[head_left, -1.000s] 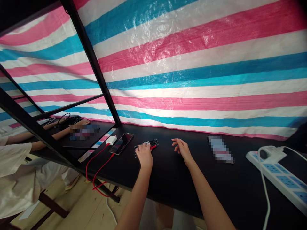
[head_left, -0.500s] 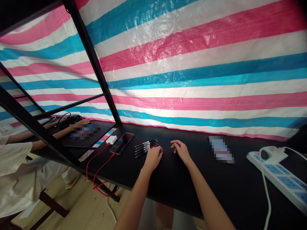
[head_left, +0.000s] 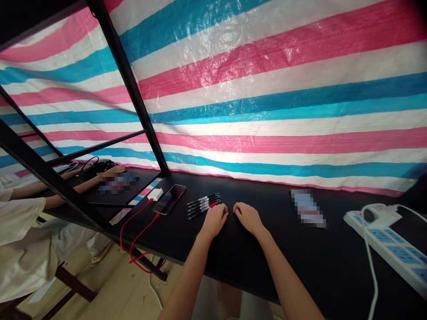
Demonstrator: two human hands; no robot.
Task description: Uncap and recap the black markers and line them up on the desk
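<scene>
On the black tabletop (head_left: 230,258), my left hand (head_left: 215,218) rests with its fingers curled in, just right of and against a row of pens. The pens (head_left: 202,206) lie side by side, dark with pale markings, and one shows a red part close to my knuckles. My right hand (head_left: 248,216) lies a short gap to the right, its fingers curled down toward the left hand. No object shows in either hand, though the undersides of both are hidden.
Left of the pens lies a phone (head_left: 170,199) with a red cable (head_left: 142,235) and a white charger (head_left: 155,194). A blurred packet (head_left: 308,209) and a white power strip (head_left: 388,240) are at right. Beyond the black frame (head_left: 130,84), another person's arms (head_left: 76,184) rest on a desk.
My right hand has turned inward and moved slightly left toward my left hand, its fingers going from apart to curled. The left hand has barely shifted; the pens stay put.
</scene>
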